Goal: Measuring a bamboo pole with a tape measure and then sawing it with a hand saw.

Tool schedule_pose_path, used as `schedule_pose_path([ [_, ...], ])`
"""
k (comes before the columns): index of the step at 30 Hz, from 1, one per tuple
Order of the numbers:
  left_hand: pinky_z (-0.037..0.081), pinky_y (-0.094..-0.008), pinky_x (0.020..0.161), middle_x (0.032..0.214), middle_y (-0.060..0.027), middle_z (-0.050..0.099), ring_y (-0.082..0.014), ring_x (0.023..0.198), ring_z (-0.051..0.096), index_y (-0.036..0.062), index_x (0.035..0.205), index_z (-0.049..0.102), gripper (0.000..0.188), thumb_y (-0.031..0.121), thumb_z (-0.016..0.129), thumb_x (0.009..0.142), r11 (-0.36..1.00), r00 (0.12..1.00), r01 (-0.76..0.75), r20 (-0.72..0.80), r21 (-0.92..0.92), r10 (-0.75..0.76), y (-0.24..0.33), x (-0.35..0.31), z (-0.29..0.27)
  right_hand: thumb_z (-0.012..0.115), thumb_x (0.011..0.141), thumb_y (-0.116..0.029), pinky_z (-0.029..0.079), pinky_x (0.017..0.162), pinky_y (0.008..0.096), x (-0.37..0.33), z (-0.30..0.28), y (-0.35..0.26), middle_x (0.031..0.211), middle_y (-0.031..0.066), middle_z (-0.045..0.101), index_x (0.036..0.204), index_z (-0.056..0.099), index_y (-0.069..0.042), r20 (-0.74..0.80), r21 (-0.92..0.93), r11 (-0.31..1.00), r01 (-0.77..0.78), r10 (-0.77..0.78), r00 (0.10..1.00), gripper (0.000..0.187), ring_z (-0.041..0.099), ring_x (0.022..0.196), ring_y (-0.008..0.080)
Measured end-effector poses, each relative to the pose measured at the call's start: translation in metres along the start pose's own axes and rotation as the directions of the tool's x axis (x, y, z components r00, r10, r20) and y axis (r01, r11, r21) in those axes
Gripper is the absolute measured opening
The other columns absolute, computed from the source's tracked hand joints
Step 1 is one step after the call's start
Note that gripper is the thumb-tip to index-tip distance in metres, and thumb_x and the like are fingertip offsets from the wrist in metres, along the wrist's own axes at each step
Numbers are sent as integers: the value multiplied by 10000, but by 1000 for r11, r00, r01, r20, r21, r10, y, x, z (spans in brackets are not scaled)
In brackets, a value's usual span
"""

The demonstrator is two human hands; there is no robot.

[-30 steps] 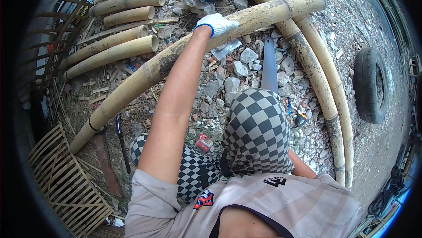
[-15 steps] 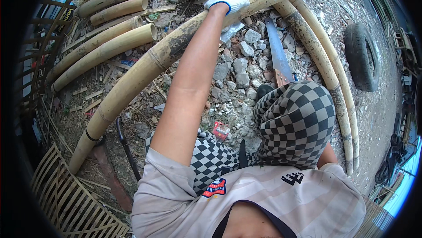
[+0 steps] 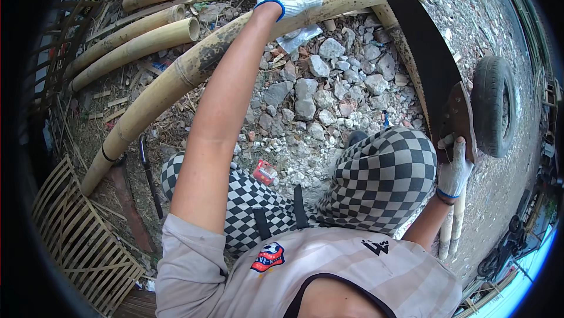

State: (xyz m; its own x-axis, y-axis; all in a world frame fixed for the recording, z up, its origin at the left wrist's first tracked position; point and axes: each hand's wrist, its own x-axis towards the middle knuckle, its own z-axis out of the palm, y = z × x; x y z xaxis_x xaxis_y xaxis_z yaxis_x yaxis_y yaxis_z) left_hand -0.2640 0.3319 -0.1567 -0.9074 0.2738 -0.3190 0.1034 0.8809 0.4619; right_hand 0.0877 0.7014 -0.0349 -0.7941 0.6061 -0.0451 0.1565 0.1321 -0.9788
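My left hand [image 3: 288, 1], in a white knit glove with a blue cuff, is closed over the top of a long bamboo pole [image 3: 179, 74]. The pole slants from the lower left to the upper right and lies across other bamboo poles [image 3: 405, 51]. In my right hand [image 3: 456, 171], also gloved, is the wooden handle of a handsaw [image 3: 426, 42]. Its dark blade stands raised, with the toothed edge facing left. In this view the blade passes in front of the bamboo at the right; whether it touches the pole I cannot tell.
Several cut bamboo lengths [image 3: 141, 51] lie at the upper left. A tyre [image 3: 493, 106] is at the right. Broken stones [image 3: 305, 98] and a red packet [image 3: 265, 172] cover ground before my knees. A slatted bamboo panel [image 3: 82, 247], a dark rod [image 3: 150, 177] and a board [image 3: 129, 212] are lower left.
The handsaw, earlier lying on the rubble beside my knee, is now lifted up and to the right in my right hand. My left hand stays on the bamboo pole.
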Motion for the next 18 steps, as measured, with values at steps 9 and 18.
schedule_pose_path([
  [9,470,-430,1087,1408,-199,628,-354,1273,621,93,1463,562,933,770,613,822,986,985,163,-64,17,-162,4,-13,3,712,1006,-267,416,566,224,177,176,-84,764,-34,557,1038,676,-46,811,300,905,-300,-76,580,226,526,651,56],
  [18,441,-521,1094,1387,-110,657,-358,1271,619,281,1443,581,803,785,587,819,928,938,348,-62,136,-342,39,-31,-4,577,1074,-306,415,556,255,88,206,-7,688,-6,581,939,650,-1,612,133,960,248,-276,741,343,515,635,57],
])
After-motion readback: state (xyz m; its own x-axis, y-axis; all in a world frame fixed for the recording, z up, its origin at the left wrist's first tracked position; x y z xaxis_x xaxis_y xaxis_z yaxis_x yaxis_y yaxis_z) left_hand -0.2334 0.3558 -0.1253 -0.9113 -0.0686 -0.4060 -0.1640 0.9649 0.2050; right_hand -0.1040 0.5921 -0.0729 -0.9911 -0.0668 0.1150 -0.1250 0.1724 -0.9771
